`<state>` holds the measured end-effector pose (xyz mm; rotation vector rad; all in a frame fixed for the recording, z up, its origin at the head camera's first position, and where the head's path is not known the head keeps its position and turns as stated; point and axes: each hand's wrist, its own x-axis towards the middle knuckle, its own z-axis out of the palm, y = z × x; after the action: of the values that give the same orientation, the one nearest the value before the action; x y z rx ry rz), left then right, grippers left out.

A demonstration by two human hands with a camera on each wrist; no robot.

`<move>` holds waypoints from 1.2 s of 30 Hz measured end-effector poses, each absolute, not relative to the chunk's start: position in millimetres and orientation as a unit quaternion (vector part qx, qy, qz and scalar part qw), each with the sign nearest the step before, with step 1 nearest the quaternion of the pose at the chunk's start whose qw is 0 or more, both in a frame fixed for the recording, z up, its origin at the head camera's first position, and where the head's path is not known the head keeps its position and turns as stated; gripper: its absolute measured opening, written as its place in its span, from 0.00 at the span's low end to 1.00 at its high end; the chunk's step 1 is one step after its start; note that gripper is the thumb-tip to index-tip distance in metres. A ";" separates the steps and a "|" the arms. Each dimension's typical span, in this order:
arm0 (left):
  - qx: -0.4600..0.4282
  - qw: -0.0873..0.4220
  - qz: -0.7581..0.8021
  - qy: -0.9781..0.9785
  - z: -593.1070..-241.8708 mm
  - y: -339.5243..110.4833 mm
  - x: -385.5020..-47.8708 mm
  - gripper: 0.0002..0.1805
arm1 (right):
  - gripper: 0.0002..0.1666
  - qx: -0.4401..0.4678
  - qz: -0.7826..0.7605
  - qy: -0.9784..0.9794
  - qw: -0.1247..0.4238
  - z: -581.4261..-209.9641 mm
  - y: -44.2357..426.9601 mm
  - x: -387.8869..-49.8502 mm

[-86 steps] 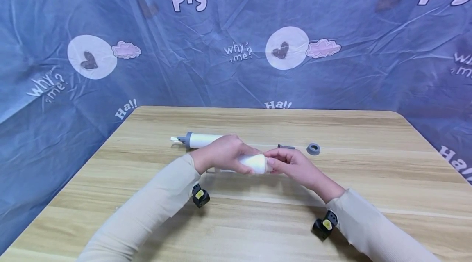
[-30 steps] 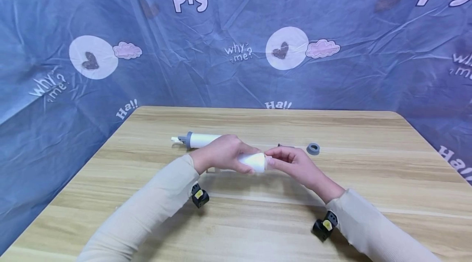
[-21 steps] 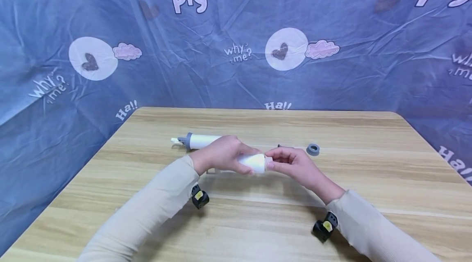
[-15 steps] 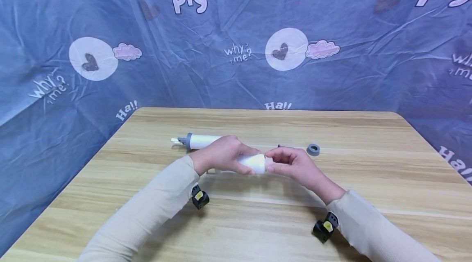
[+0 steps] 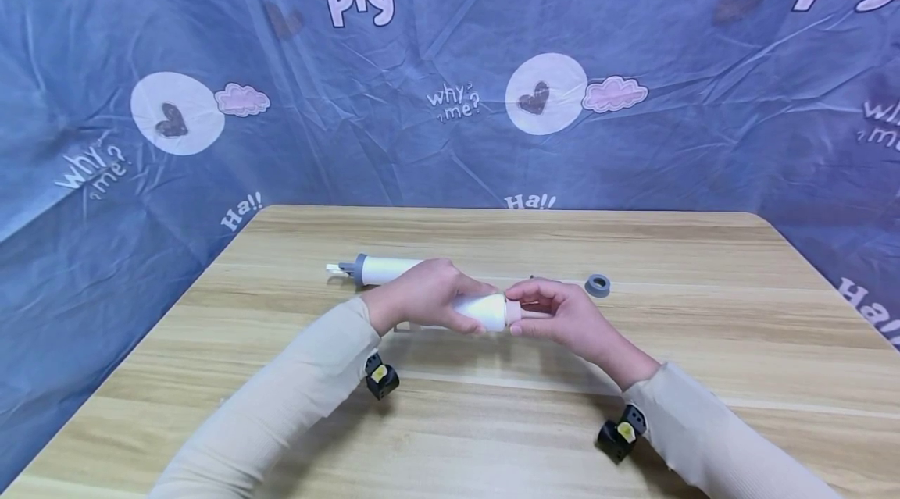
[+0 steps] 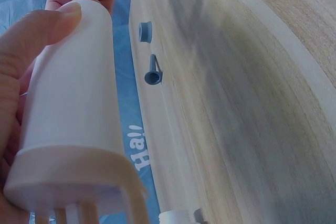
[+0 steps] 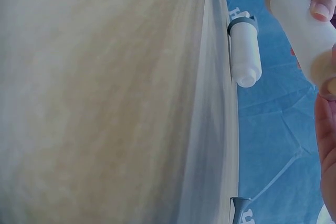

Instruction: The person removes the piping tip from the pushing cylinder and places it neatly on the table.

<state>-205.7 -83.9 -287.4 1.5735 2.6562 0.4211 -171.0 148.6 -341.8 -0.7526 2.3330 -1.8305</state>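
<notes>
My left hand grips a white cylindrical bottle held level above the table. A beige collar with several prongs caps its near end in the left wrist view. At the other end, my right hand pinches a pale pinkish collar with a thin stem showing between the fingers. The collar sits against the bottle's end; whether it is fastened I cannot tell. Behind my left hand lies a second white bottle with a grey pronged collar, partly covered by the hand in the head view.
A grey ring lies on the wooden table, right of and beyond my right hand. Near it lies a grey funnel-shaped nozzle, mostly hidden by the right hand in the head view. A blue printed cloth hangs behind the table.
The right hand's fingers have shifted and spread around the pale collar, so more of it and its thin stem now show. The left hand and its bottle have stayed in place.
</notes>
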 end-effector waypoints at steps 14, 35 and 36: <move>0.507 0.005 0.136 0.851 -287.8 -84.2 -206.3 0.28 | 0.19 -0.233 -0.593 0.770 0.043 -341.4 148.7 -170.0; 0.503 0.008 0.147 0.852 -286.9 -82.6 -203.9 0.27 | 0.19 -0.212 -0.593 0.775 0.058 -341.8 149.0 -169.4; 0.503 0.007 0.147 0.851 -287.0 -82.7 -203.8 0.27 | 0.20 -0.211 -0.593 0.775 0.056 -341.8 149.0 -169.1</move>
<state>-203.8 -82.7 -287.0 1.5749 2.6634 0.4603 -169.1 149.0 -341.8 -0.6415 2.3511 -1.7992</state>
